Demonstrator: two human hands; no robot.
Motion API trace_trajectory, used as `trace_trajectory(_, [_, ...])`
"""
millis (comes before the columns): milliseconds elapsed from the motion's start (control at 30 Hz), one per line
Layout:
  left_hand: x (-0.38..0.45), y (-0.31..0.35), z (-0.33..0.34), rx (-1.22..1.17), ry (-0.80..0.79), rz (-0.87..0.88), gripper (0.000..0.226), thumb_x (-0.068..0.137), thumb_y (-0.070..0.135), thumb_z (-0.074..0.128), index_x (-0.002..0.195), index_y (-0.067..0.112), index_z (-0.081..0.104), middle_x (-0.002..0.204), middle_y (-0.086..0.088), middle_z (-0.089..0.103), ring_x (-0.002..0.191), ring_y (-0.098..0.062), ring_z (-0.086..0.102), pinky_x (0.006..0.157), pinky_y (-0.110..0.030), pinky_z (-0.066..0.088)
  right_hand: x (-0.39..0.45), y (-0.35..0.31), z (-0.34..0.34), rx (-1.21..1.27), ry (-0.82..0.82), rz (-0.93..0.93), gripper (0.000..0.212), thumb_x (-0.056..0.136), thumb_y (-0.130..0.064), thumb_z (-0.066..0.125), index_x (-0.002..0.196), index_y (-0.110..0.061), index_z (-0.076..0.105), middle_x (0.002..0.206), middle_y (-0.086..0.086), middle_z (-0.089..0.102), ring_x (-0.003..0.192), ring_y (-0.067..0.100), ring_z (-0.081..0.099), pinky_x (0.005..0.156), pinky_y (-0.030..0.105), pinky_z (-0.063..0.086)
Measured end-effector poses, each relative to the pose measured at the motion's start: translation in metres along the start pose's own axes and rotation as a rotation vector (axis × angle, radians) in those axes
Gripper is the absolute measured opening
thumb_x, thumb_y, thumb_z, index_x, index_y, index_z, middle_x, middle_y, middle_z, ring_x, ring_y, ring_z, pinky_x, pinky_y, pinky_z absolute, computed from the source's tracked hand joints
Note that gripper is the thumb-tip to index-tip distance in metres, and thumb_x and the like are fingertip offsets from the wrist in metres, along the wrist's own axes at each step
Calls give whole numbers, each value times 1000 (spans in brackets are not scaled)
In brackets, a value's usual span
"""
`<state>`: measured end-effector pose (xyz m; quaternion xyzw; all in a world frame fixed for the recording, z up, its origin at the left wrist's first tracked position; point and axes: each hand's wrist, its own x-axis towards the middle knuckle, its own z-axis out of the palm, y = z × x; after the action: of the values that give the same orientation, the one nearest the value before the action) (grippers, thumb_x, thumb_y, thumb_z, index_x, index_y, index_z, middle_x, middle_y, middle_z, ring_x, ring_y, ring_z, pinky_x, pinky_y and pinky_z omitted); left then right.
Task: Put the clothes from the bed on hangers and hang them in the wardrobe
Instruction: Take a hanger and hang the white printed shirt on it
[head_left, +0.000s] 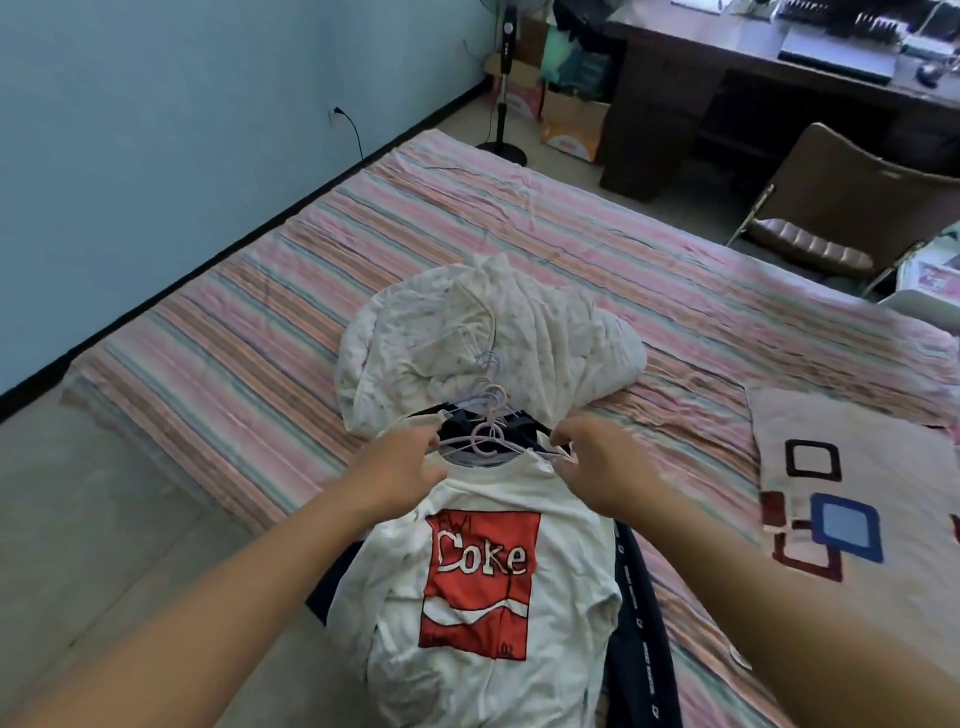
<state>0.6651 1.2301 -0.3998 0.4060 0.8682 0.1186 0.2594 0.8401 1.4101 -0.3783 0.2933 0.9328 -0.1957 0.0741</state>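
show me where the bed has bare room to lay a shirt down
Bare striped bedsheet lies between the blue wall and the white speckled quilt bundle, and beyond the bundle. It is crowded around the white Coke t-shirt, pink hangers and patterned pillow.

A dark wooden desk (670, 104) stands at the far side of the room, with a brown folding chair (841, 208) near it. A black fan stand (503, 104) is by the blue wall (182, 130), next to some cardboard boxes (571, 124). A pillow (857, 493) with coloured squares lies on the right.
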Motion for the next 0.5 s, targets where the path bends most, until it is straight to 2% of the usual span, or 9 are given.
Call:
trace_trajectory(100, [27,-18,29,32,-4,-42,42,91,42,59,129,24,55,118,0,64,106,-21,59,89,-38,48,25,25,31,38,13,54,27,91,-20,63,118,-18,65,116,1,66,107,21,59,83,31,46])
trace_trajectory(267, [71,-48,79,-37,-21,-117,44,93,40,59,134,22,53,126,0,61,114,-21,57,92,-39,49,66,59,93,15,-63,113,33,93,-19,58,126,-19,61,125,2,64,116,23,58,93,38,48])
trace_trajectory(367, [98,-63,110,-50,-40,-144,45,93,39,60,133,20,53,129,-1,60,118,-23,56,95,-42,48,88,74,130,16,-110,122,34,92,-17,58,126,-17,60,126,2,63,118,24,55,94,36,46])
trace_trajectory(500, [127,-81,151,-48,-43,-159,42,92,37,61,129,20,55,131,0,59,121,-22,53,94,-37,47,103,87,175,5,-137,148,34,93,-22,59,126,-17,58,123,1,63,118,23,54,96,36,45])
